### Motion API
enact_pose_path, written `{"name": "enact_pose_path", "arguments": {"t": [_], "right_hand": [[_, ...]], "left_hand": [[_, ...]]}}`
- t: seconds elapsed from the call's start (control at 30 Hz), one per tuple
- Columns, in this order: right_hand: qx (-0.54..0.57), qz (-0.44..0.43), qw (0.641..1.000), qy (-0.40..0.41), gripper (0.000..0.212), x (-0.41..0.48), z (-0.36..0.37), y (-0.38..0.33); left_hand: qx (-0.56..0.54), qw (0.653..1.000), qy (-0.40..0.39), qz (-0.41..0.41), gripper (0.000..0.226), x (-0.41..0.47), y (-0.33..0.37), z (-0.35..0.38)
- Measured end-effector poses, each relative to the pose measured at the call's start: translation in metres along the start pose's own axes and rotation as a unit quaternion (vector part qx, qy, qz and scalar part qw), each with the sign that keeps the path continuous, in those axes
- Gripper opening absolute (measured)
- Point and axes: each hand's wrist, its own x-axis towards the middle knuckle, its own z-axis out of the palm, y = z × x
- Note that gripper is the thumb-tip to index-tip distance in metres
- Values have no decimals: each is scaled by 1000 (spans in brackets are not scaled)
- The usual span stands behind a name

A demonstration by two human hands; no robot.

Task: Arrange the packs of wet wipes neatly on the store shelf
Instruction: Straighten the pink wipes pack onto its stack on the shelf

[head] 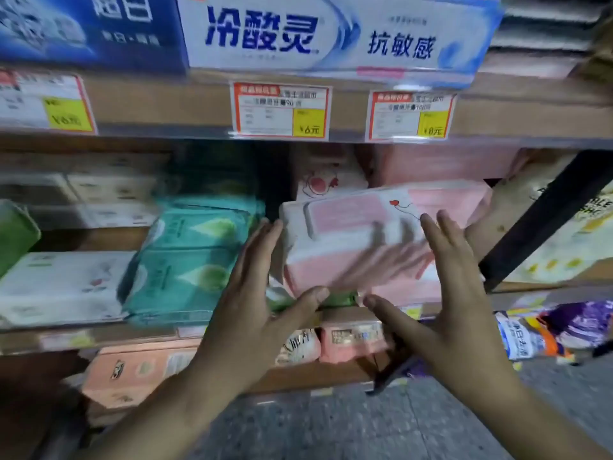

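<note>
A pink and white pack of wet wipes (345, 237) with a pink lid and a small red heart drawing sits tilted on the middle shelf, on top of other pink packs (408, 287). My left hand (258, 293) presses its left side with flat fingers, the thumb under its front edge. On the pack's right side is my right hand (447, 280), fingers spread and thumb low at the front. More pink packs (444, 197) stand behind and to the right. The pack's front is blurred.
Teal packs (189, 260) are stacked just left of my left hand, with white packs (59, 287) further left. Price tags (280, 111) hang on the shelf edge above, under toothpaste boxes (331, 31). A black shelf post (547, 220) slants at the right. Loose bags (564, 327) lie on the floor.
</note>
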Motion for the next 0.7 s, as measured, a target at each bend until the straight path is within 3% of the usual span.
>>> {"name": "enact_pose_path", "arguments": {"t": [0.2,0.4,0.53,0.7], "right_hand": [[16,36,999,-31,103,6,2,21],[114,80,989,-40,87,17,3,31],[148,69,985,-51,84,25,2,35],[128,82,985,-86,89,31,2,37]], "left_hand": [[4,1000,14,4,84,16,-11,20],[-48,998,31,-24,66,28,-13,27],[-115,992,18,-45,69,34,-17,27],[-123,991,7,-55,71,39,-19,30]]}}
